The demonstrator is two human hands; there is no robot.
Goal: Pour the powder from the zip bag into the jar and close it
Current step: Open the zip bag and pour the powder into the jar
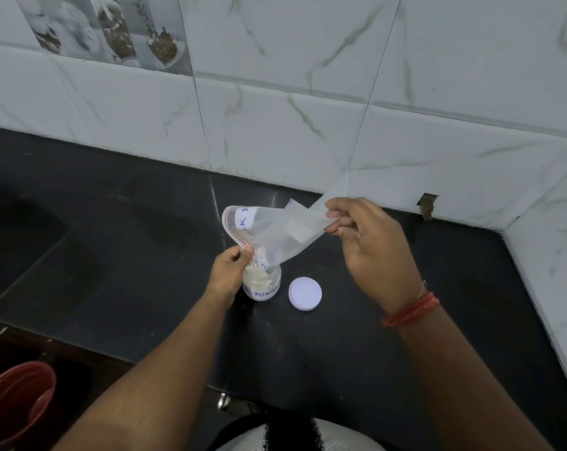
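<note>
A clear zip bag (285, 231) with a handwritten white label is tipped mouth-down over a small glass jar (262, 284). The jar stands open on the black counter (119, 255) and holds pale powder; its label reads "POWDER". My left hand (228, 271) pinches the bag's red-striped zip edge right at the jar's mouth. My right hand (370, 245) pinches the bag's bottom corner and holds it up and to the right. The bag looks nearly empty. The jar's white round lid (304, 293) lies flat on the counter just right of the jar.
A marble-tiled wall (308, 109) runs behind the counter and turns a corner at the right. A red bucket (13, 402) sits below the counter's front edge at lower left. A small hole in the tile (427, 205) shows behind my right hand.
</note>
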